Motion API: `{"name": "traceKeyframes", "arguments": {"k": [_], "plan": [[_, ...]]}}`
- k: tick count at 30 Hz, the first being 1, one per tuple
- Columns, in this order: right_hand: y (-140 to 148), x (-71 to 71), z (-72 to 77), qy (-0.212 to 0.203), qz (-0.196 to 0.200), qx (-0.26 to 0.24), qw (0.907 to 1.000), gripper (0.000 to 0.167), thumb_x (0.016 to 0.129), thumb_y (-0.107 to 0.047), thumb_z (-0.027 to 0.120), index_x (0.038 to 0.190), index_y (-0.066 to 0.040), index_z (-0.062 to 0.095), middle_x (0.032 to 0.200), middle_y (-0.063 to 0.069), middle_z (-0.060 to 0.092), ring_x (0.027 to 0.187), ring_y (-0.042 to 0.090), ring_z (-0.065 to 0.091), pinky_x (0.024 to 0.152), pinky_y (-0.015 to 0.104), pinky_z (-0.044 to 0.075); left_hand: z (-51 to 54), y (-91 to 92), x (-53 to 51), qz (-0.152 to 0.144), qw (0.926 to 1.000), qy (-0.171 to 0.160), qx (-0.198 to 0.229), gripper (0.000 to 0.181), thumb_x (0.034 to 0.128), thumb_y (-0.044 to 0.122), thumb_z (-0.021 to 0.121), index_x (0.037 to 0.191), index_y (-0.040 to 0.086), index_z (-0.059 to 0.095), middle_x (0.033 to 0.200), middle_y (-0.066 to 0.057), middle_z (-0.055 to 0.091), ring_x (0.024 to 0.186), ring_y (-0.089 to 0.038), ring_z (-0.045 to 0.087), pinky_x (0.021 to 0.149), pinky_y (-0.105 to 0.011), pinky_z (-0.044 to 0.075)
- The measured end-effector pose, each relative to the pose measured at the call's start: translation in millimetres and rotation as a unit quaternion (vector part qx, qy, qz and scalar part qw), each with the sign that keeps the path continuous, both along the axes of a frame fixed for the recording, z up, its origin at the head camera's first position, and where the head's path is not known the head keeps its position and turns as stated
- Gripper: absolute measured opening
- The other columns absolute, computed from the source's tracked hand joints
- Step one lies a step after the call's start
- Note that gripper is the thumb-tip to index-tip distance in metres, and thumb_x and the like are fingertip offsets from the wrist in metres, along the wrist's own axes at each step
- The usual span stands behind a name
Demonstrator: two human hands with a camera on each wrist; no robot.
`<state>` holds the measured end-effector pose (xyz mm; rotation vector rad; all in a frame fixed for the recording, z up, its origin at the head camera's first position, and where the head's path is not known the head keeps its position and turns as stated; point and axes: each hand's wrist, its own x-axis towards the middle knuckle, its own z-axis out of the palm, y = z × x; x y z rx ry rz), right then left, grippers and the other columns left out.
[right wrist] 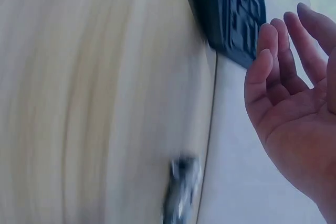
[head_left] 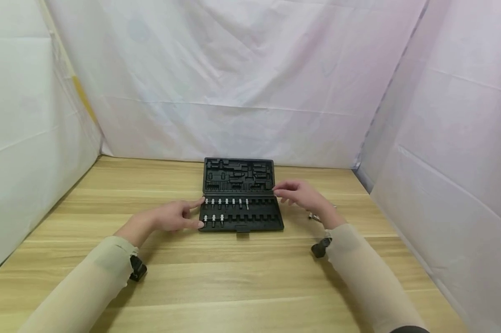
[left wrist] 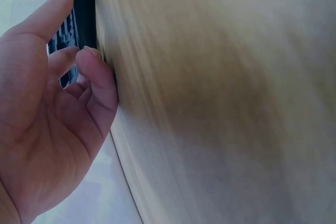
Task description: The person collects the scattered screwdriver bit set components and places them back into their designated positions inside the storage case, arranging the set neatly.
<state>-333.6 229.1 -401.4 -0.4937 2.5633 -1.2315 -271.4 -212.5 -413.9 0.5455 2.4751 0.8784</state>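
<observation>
A black tool case (head_left: 242, 228) lies unfolded on the table, its lid leaning back. Several bit sockets (head_left: 219, 203), silver with dark tips, sit in two rows in its lower half, towards the left. My left hand (head_left: 171, 216) touches the case's left side, thumb at the front corner and index finger stretched near the hinge; the left wrist view shows its other fingers bent. Near the hinge at the right side hovers my right hand (head_left: 301, 194), fingers loosely bent. Nothing shows between those fingers in the right wrist view, where the hand (right wrist: 294, 108) appears beside the case (right wrist: 231, 19).
Small shiny metal pieces (head_left: 314, 217) lie on the table right of the case, partly hidden by the right wrist; one blurred metal piece (right wrist: 181, 190) shows in the right wrist view. White cloth walls (head_left: 233, 83) enclose the wooden table (head_left: 217, 282) at the back and sides.
</observation>
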Motion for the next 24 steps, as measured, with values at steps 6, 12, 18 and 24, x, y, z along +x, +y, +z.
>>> {"name": "traceKeyframes", "arguments": {"k": [6, 12, 18, 24], "plan": [[50, 5.8, 4.9, 0.011, -0.036, -0.001, 0.9993, 0.052, 0.109, -0.048, 0.068, 0.146, -0.011, 0.069, 0.140, 0.020, 0.070, 0.110, 0.027, 0.067, 0.093, 0.048, 0.058, 3.5, -0.7, 1.1, 0.004, 0.9999, -0.010, 0.008, 0.099, 0.1007, 0.049, 0.078, 0.177, 0.023, 0.021, 0.093, -0.009, 0.063, 0.068, -0.018, 0.056, 0.067, -0.035, 0.053], [95, 14.8, 3.7, 0.015, -0.083, 0.011, 0.9964, 0.049, 0.110, -0.045, 0.067, 0.144, -0.010, 0.070, 0.133, 0.013, 0.070, 0.109, 0.026, 0.064, 0.089, 0.041, 0.057, 2.4, -1.3, 1.7, 0.001, 0.9999, -0.009, 0.012, 0.098, 0.1014, 0.049, 0.078, 0.177, 0.022, 0.022, 0.093, -0.009, 0.062, 0.066, -0.017, 0.055, 0.067, -0.035, 0.052], [128, 22.7, 2.5, 0.003, -0.107, 0.016, 0.9942, 0.053, 0.111, -0.043, 0.066, 0.149, -0.006, 0.066, 0.135, 0.010, 0.068, 0.110, 0.025, 0.061, 0.088, 0.037, 0.057, 2.8, -1.3, 2.5, 0.003, 1.0000, 0.001, 0.003, 0.097, 0.1008, 0.051, 0.078, 0.176, 0.023, 0.024, 0.104, -0.013, 0.065, 0.073, -0.020, 0.057, 0.070, -0.037, 0.052], [153, 28.6, 3.4, 0.014, -0.114, 0.063, 0.9914, 0.049, 0.111, -0.041, 0.066, 0.146, -0.007, 0.069, 0.145, 0.015, 0.068, 0.118, 0.022, 0.061, 0.091, 0.039, 0.054, 2.2, -1.1, 2.9, 0.004, 1.0000, 0.004, 0.004, 0.096, 0.1010, 0.050, 0.078, 0.176, 0.023, 0.024, 0.130, -0.021, 0.068, 0.074, -0.021, 0.057, 0.071, -0.038, 0.052]]}}
